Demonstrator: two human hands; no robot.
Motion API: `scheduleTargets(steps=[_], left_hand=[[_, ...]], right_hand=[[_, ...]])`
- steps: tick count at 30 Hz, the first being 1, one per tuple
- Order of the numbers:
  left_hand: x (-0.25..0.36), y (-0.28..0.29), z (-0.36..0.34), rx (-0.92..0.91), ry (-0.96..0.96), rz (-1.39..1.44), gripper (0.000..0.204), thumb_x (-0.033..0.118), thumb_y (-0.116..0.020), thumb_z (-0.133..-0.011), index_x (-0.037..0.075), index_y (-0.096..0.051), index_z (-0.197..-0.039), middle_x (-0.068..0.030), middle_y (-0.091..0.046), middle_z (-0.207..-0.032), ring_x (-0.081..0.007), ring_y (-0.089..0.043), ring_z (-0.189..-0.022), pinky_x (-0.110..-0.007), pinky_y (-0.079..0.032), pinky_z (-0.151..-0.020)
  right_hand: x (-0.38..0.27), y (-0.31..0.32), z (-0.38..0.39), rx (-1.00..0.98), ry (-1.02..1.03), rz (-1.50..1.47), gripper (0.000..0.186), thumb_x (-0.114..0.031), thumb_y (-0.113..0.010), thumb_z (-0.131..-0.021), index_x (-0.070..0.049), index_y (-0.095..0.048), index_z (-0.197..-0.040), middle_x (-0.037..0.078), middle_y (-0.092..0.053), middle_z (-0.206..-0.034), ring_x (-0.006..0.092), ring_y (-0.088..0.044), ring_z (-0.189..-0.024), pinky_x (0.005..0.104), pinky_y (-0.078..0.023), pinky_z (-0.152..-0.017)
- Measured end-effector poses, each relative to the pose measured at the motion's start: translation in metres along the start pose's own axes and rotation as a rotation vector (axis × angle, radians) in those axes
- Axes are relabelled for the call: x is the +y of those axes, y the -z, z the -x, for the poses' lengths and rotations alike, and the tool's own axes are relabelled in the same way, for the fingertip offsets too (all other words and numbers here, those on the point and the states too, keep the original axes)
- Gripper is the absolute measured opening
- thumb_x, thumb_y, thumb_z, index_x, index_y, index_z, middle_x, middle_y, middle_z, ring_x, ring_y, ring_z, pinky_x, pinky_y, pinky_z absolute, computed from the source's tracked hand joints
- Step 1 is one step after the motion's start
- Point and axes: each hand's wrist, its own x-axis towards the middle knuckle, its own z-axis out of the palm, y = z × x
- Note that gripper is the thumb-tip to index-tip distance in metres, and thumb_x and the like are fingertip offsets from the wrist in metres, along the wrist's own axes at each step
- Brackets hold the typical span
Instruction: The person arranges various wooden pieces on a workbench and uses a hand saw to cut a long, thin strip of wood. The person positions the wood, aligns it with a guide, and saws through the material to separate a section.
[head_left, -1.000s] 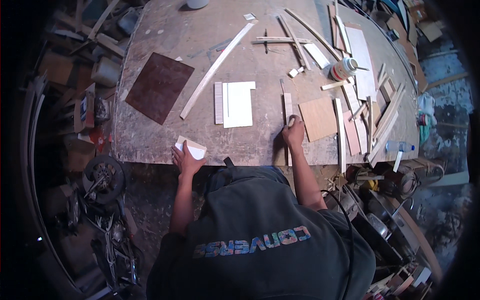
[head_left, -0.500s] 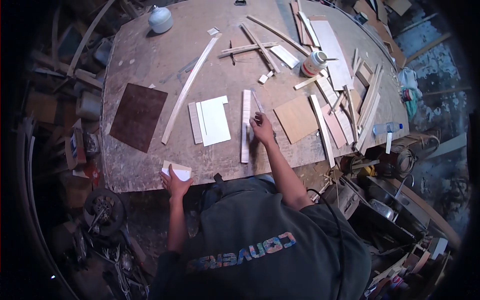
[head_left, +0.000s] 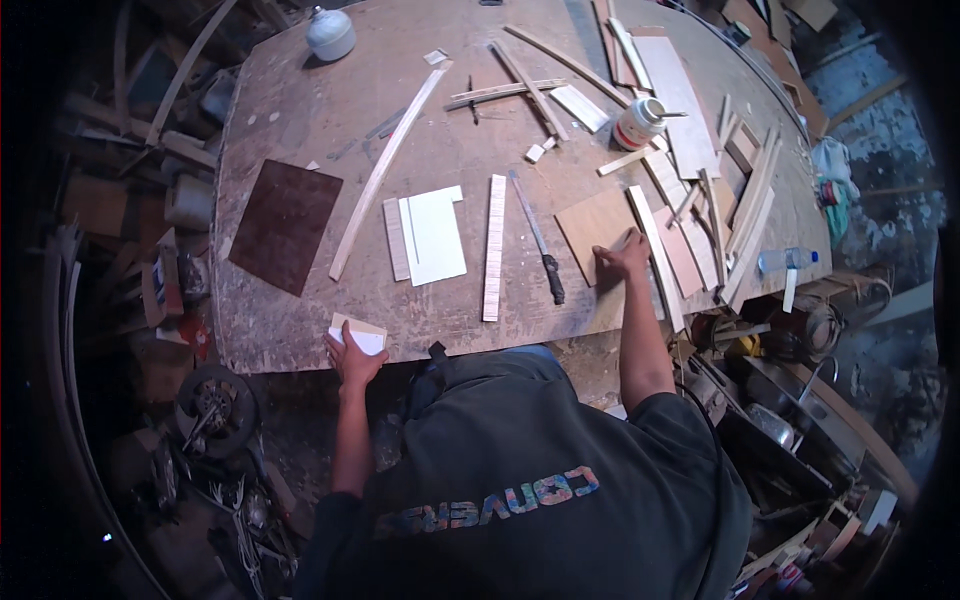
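My left hand (head_left: 350,362) grips a small board (head_left: 362,338) with a white face and tan edge at the worktop's front left. My right hand (head_left: 620,258) lies with fingers apart on a square tan plywood piece (head_left: 588,225), at its right side. A narrow pale wood strip (head_left: 494,245) lies upright in the picture, beside a long thin blade with a black handle (head_left: 550,275). Between my hands and farther back are a white cut sheet (head_left: 434,245) on a grey strip (head_left: 395,240).
The worktop (head_left: 280,345) also bears a dark brown panel (head_left: 285,225), a long batten (head_left: 388,170), a grey-white canister (head_left: 330,35), a glue jar (head_left: 636,130), piled offcuts (head_left: 680,100) and a plastic bottle (head_left: 780,260). Scrap wood and a wheel (head_left: 215,405) surround it.
My right hand has left the narrow strip and the black-handled blade, moving right onto the tan plywood square. The blade now lies uncovered. My left hand still holds the small board.
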Motion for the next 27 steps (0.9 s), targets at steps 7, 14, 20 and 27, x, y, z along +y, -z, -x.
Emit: scheduleTargets(steps=[7,14,20,27], left_hand=[[0.000,0.001,-0.004,-0.028,0.006,0.002,0.125,0.039,-0.091,-0.059,0.019,-0.016,-0.157,-0.0358,-0.004,-0.160,-0.0482,-0.004,-0.152,-0.057,-0.011,-0.122],[-0.004,-0.003,-0.004,-0.024,-0.004,0.037,0.127,0.039,-0.090,-0.060,0.018,-0.013,-0.158,-0.0362,0.000,-0.161,-0.0476,0.002,-0.152,-0.059,-0.006,-0.122],[0.026,0.006,0.004,0.047,-0.043,0.009,0.119,0.037,-0.088,-0.063,0.017,-0.018,-0.158,-0.0339,-0.001,-0.162,-0.0472,-0.001,-0.152,-0.062,-0.003,-0.120],[0.126,-0.017,-0.003,-0.266,-0.448,0.560,0.057,0.019,-0.075,-0.082,0.002,-0.055,-0.133,-0.0239,-0.067,-0.115,-0.0398,-0.064,-0.106,-0.046,-0.052,-0.093]], right_hand=[[-0.005,0.009,-0.011,-0.087,-0.074,0.051,0.136,-0.062,-0.093,-0.050,-0.002,-0.029,-0.153,0.030,-0.040,-0.148,0.0414,-0.036,-0.142,0.0471,-0.035,-0.117],[-0.031,0.039,0.013,-0.061,-0.278,0.115,0.128,-0.061,-0.095,-0.046,-0.009,-0.035,-0.146,0.028,-0.043,-0.144,0.0447,-0.052,-0.128,0.0525,-0.045,-0.106],[0.032,0.037,-0.008,0.197,-0.055,-0.467,0.038,-0.036,-0.080,-0.082,0.000,-0.067,-0.088,0.005,-0.065,-0.072,0.0163,-0.062,-0.067,0.0299,-0.050,-0.065],[0.000,0.048,0.030,0.132,-0.047,-0.847,0.023,-0.022,-0.071,-0.095,-0.002,-0.060,-0.098,-0.001,-0.060,-0.078,0.0053,-0.050,-0.063,0.0221,-0.041,-0.056]])
